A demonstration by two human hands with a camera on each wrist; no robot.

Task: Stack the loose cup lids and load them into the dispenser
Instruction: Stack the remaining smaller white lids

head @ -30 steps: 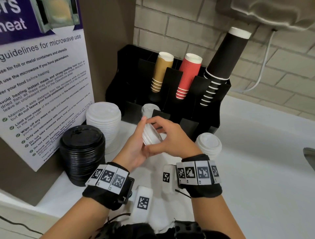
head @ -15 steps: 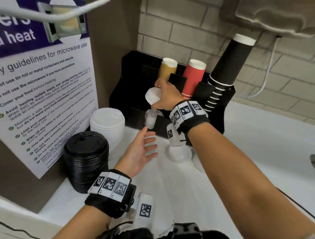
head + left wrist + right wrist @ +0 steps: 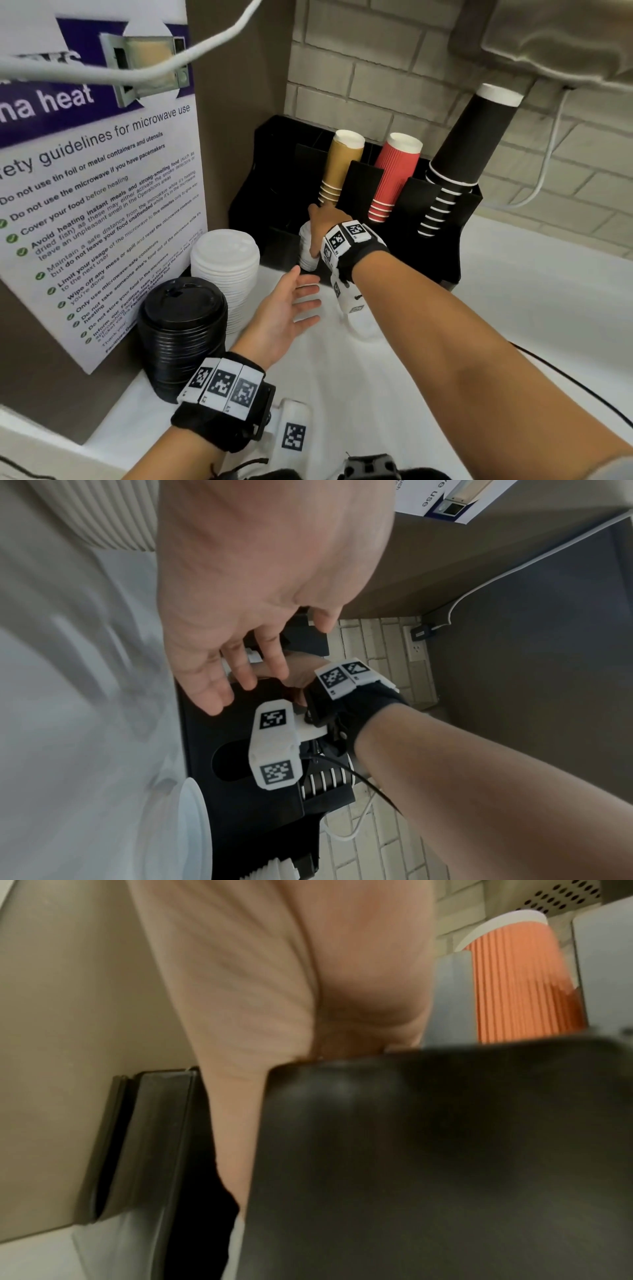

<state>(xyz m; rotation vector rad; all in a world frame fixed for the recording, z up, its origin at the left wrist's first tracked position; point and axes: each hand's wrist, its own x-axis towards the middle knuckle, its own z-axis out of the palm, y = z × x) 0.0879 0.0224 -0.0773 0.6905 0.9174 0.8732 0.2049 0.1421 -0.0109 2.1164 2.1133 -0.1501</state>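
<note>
A small stack of white lids (image 3: 306, 255) stands in the front slot of the black dispenser (image 3: 274, 161). My right hand (image 3: 320, 222) is curled over the top of this stack and holds its upper lids; the fingertips are hidden behind the hand. My left hand (image 3: 294, 305) hovers open, palm up and empty, just in front of the slot; its spread fingers (image 3: 240, 669) show in the left wrist view. The right wrist view shows only my palm, the dispenser's black wall (image 3: 428, 1164) and a red cup (image 3: 520, 982).
A tall stack of large white lids (image 3: 224, 260) and a stack of black lids (image 3: 183, 329) stand at the left by a microwave notice (image 3: 96, 192). Brown (image 3: 342, 164), red (image 3: 394, 178) and black cups (image 3: 469, 137) fill the dispenser's back. A loose white lid (image 3: 364, 330) lies under my right wrist.
My hands parted from a shared lid stack. The right hand carried the lids up to the dispenser, then down onto the stack in the front slot. The left hand let go and stayed open.
</note>
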